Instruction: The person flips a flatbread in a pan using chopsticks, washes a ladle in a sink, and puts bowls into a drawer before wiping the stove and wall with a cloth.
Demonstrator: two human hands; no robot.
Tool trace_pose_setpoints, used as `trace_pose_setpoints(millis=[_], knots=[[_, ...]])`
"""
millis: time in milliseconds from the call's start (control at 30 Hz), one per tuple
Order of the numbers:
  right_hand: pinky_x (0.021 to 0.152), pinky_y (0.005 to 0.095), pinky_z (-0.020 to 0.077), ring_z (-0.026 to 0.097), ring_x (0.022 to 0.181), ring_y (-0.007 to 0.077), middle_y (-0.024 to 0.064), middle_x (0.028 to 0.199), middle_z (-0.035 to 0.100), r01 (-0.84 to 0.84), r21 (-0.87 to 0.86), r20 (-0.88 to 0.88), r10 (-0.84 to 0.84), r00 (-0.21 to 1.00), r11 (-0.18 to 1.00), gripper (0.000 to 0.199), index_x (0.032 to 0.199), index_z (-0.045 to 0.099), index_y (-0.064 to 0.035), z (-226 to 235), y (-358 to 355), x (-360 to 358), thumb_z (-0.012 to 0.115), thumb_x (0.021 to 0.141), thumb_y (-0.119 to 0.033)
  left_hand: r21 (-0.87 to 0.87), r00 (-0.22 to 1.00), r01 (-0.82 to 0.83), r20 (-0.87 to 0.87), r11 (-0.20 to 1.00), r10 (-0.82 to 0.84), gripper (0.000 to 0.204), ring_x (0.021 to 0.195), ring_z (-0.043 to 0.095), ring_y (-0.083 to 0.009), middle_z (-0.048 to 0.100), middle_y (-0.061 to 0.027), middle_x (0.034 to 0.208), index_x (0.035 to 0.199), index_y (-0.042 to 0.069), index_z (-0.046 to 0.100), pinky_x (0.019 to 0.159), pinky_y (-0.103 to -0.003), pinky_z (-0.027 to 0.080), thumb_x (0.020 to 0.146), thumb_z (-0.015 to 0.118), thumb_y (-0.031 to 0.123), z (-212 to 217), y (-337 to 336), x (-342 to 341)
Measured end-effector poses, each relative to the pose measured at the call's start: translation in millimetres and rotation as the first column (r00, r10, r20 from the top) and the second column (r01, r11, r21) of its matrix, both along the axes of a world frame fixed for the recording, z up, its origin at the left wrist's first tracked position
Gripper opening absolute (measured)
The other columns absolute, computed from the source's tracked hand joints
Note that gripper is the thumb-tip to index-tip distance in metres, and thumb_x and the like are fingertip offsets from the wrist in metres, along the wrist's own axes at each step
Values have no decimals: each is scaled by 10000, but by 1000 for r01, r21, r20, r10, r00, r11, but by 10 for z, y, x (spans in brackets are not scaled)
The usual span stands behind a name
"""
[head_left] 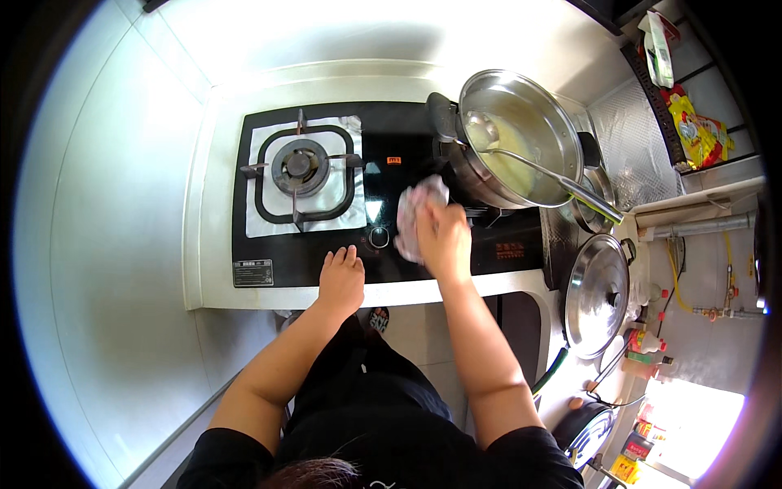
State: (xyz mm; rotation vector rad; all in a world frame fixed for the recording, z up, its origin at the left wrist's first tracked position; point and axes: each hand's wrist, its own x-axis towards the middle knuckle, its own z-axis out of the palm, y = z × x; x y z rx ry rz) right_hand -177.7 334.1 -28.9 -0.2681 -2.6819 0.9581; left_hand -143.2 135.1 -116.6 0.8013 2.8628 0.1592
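Observation:
My right hand (444, 243) is closed on a crumpled pinkish-white cloth (414, 213), pressed to the black glass top of the gas stove (387, 143). The cloth lies between the two burners, just left of a steel pot (482, 173). In that pot a steel ladle (533, 165) leans over the rim above pale yellow liquid. My left hand (341, 277) rests palm down at the stove's front edge, fingers stretched out, holding nothing. A round control knob (379, 237) sits between my hands.
The left burner (300, 166) carries a raised black grate over foil. Right of the stove lie a domed steel lid (597, 295) and a pan (583, 432). Bottles (643, 341) stand along the right side. A rack (656, 106) holding packets hangs at upper right.

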Motion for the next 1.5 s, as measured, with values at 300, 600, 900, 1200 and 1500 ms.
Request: trace_pose_setpoints(millis=[300, 600, 900, 1200, 1500], knots=[[894, 461, 486, 469, 1172, 370, 120, 1229, 477, -515, 376, 494, 304, 815, 770, 380, 1146, 607, -195, -206, -58, -551, 654, 772, -236, -9, 1000, -15, 13, 1000, 15, 372, 1213, 482, -324, 518, -199, 1309, 1135, -59, 601, 1043, -471, 337, 817, 531, 122, 72, 27, 3], [847, 400, 517, 536, 1107, 350, 124, 1107, 551, -427, 290, 388, 302, 871, 857, 575, 1163, 594, -227, -876, -13, -1314, 766, 618, -162, 46, 1000, -9, -18, 999, 10, 368, 1193, 498, -340, 519, -213, 1292, 1084, -65, 622, 1033, -475, 348, 764, 561, 105, 41, 49, -17], [898, 383, 493, 532, 1099, 339, 113, 1080, 577, -515, 182, 557, 344, 756, 838, 411, 998, 682, -226, -665, -430, -848, 808, 608, -250, 1, 1000, -8, -15, 1000, 8, 345, 1182, 512, -343, 532, -219, 1281, 1073, -66, 623, 1011, -462, 374, 807, 525, 131, -18, 24, -19], [813, 399, 493, 623, 940, 293, 162, 990, 638, -471, 238, 448, 334, 829, 850, 326, 1040, 670, -119, -1298, 469, -1208, 714, 753, -268, -31, 1000, -17, 25, 999, 17, 355, 1200, 498, -334, 517, -212, 1303, 1090, -56, 618, 1009, -452, 372, 794, 541, 124, 36, 64, -37], [793, 428, 501, 620, 886, 374, 165, 970, 654, -216, 171, 295, 159, 942, 961, 282, 981, 699, -135, -768, 564, -513, 582, 732, -74, -83, 998, 15, 59, 996, -10, 341, 1206, 497, -336, 511, -202, 1314, 1132, -53, 607, 1022, -462, 369, 848, 528, 118, 138, 82, -41]])
